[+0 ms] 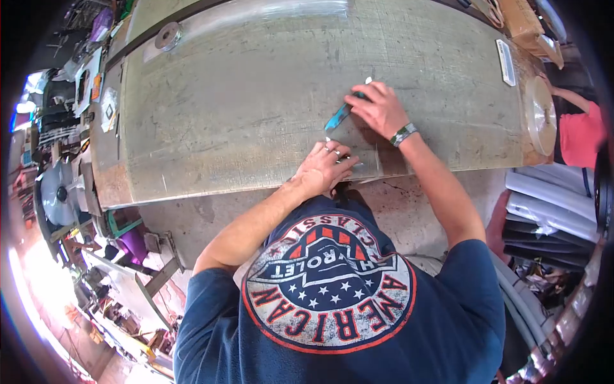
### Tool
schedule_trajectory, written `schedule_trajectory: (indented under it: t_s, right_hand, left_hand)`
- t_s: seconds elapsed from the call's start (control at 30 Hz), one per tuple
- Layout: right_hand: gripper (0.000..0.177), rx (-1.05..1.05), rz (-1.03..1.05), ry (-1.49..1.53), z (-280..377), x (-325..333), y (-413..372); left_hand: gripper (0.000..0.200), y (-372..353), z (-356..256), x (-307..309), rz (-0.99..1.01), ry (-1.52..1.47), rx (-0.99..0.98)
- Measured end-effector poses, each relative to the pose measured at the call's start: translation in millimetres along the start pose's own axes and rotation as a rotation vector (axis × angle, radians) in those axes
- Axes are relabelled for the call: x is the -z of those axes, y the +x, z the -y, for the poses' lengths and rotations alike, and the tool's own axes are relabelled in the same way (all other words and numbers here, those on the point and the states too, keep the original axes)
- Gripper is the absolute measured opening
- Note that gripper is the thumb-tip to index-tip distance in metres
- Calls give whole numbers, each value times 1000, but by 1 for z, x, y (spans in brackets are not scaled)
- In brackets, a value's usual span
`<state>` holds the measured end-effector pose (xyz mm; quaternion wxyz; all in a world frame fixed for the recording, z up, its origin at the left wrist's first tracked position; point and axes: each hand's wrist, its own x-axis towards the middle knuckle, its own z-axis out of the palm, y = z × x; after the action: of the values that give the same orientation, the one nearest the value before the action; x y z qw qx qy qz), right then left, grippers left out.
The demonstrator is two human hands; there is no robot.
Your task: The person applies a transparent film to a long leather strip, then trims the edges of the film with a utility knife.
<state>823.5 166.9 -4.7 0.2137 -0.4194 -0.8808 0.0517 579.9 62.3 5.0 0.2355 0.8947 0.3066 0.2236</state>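
My right hand is closed around a slim teal tool that looks like a utility knife, held above the worktable. Its narrow end slants down toward my left hand. That hand lies curled at the table's front edge, with rings on its fingers. A small whitish bit shows at its fingertips, just below the tool's tip. A thin shiny edge sticks out by the thumb side, too small to identify. What the curled fingers hold is hidden.
A metal spool and clear plastic sheeting lie at the back. A white strip-shaped item and a round pale disc are at the right, where another person's arm reaches in. Wrapped rolls stand below.
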Motion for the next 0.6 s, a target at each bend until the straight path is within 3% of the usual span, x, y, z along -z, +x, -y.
schedule_trajectory:
  t_s: [0.17,0.27,0.37,0.43,0.53,0.6]
  right_hand:
    - [29,-120,-107,-102,-40,21,1]
    - [36,-179,-176,211,-3,36,-2]
    - [57,-490,221,931,72,47,-25]
    - [49,-389,327,1105,103,57,-32]
    - [36,-623,611,1445,105,60,-32]
    - [23,-605,682,1510,102,74,-27]
  left_hand:
    - [18,1,-4,6,-84,107,137]
    - [13,11,-7,22,-131,129,211]
    - [12,23,-11,54,-228,57,232]
    - [12,25,-21,86,-217,-28,363]
    - [18,6,-14,132,-208,-252,482]
    - [19,-14,-7,158,-192,-439,617]
